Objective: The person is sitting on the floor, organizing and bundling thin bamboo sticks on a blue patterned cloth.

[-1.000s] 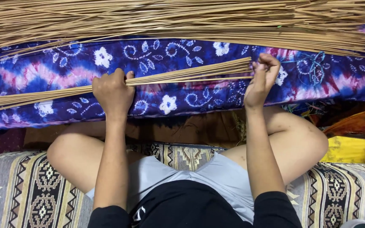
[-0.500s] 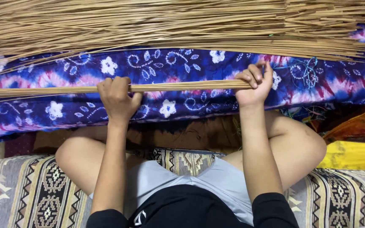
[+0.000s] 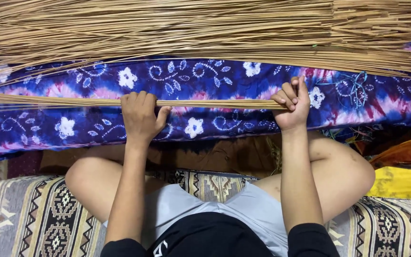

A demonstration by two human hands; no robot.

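Note:
A thin bundle of long tan sticks (image 3: 215,103) lies level across a blue and purple flowered cloth (image 3: 243,78). My left hand (image 3: 140,116) is closed over the bundle near its middle. My right hand (image 3: 292,102) grips the bundle's right end, fingers curled around it. A much larger heap of the same sticks (image 3: 191,33) lies across the cloth farther away, fanning out to the left.
I sit cross-legged on a patterned woven mat (image 3: 39,219), knees spread below the cloth. A yellow cloth (image 3: 400,183) and an orange one (image 3: 405,150) lie at the right. Brown floor shows between my knees and the cloth.
The small bundle has swung from a slant to level and tightened together. My right hand slid along to its right end and closed on it. The view shifted slightly.

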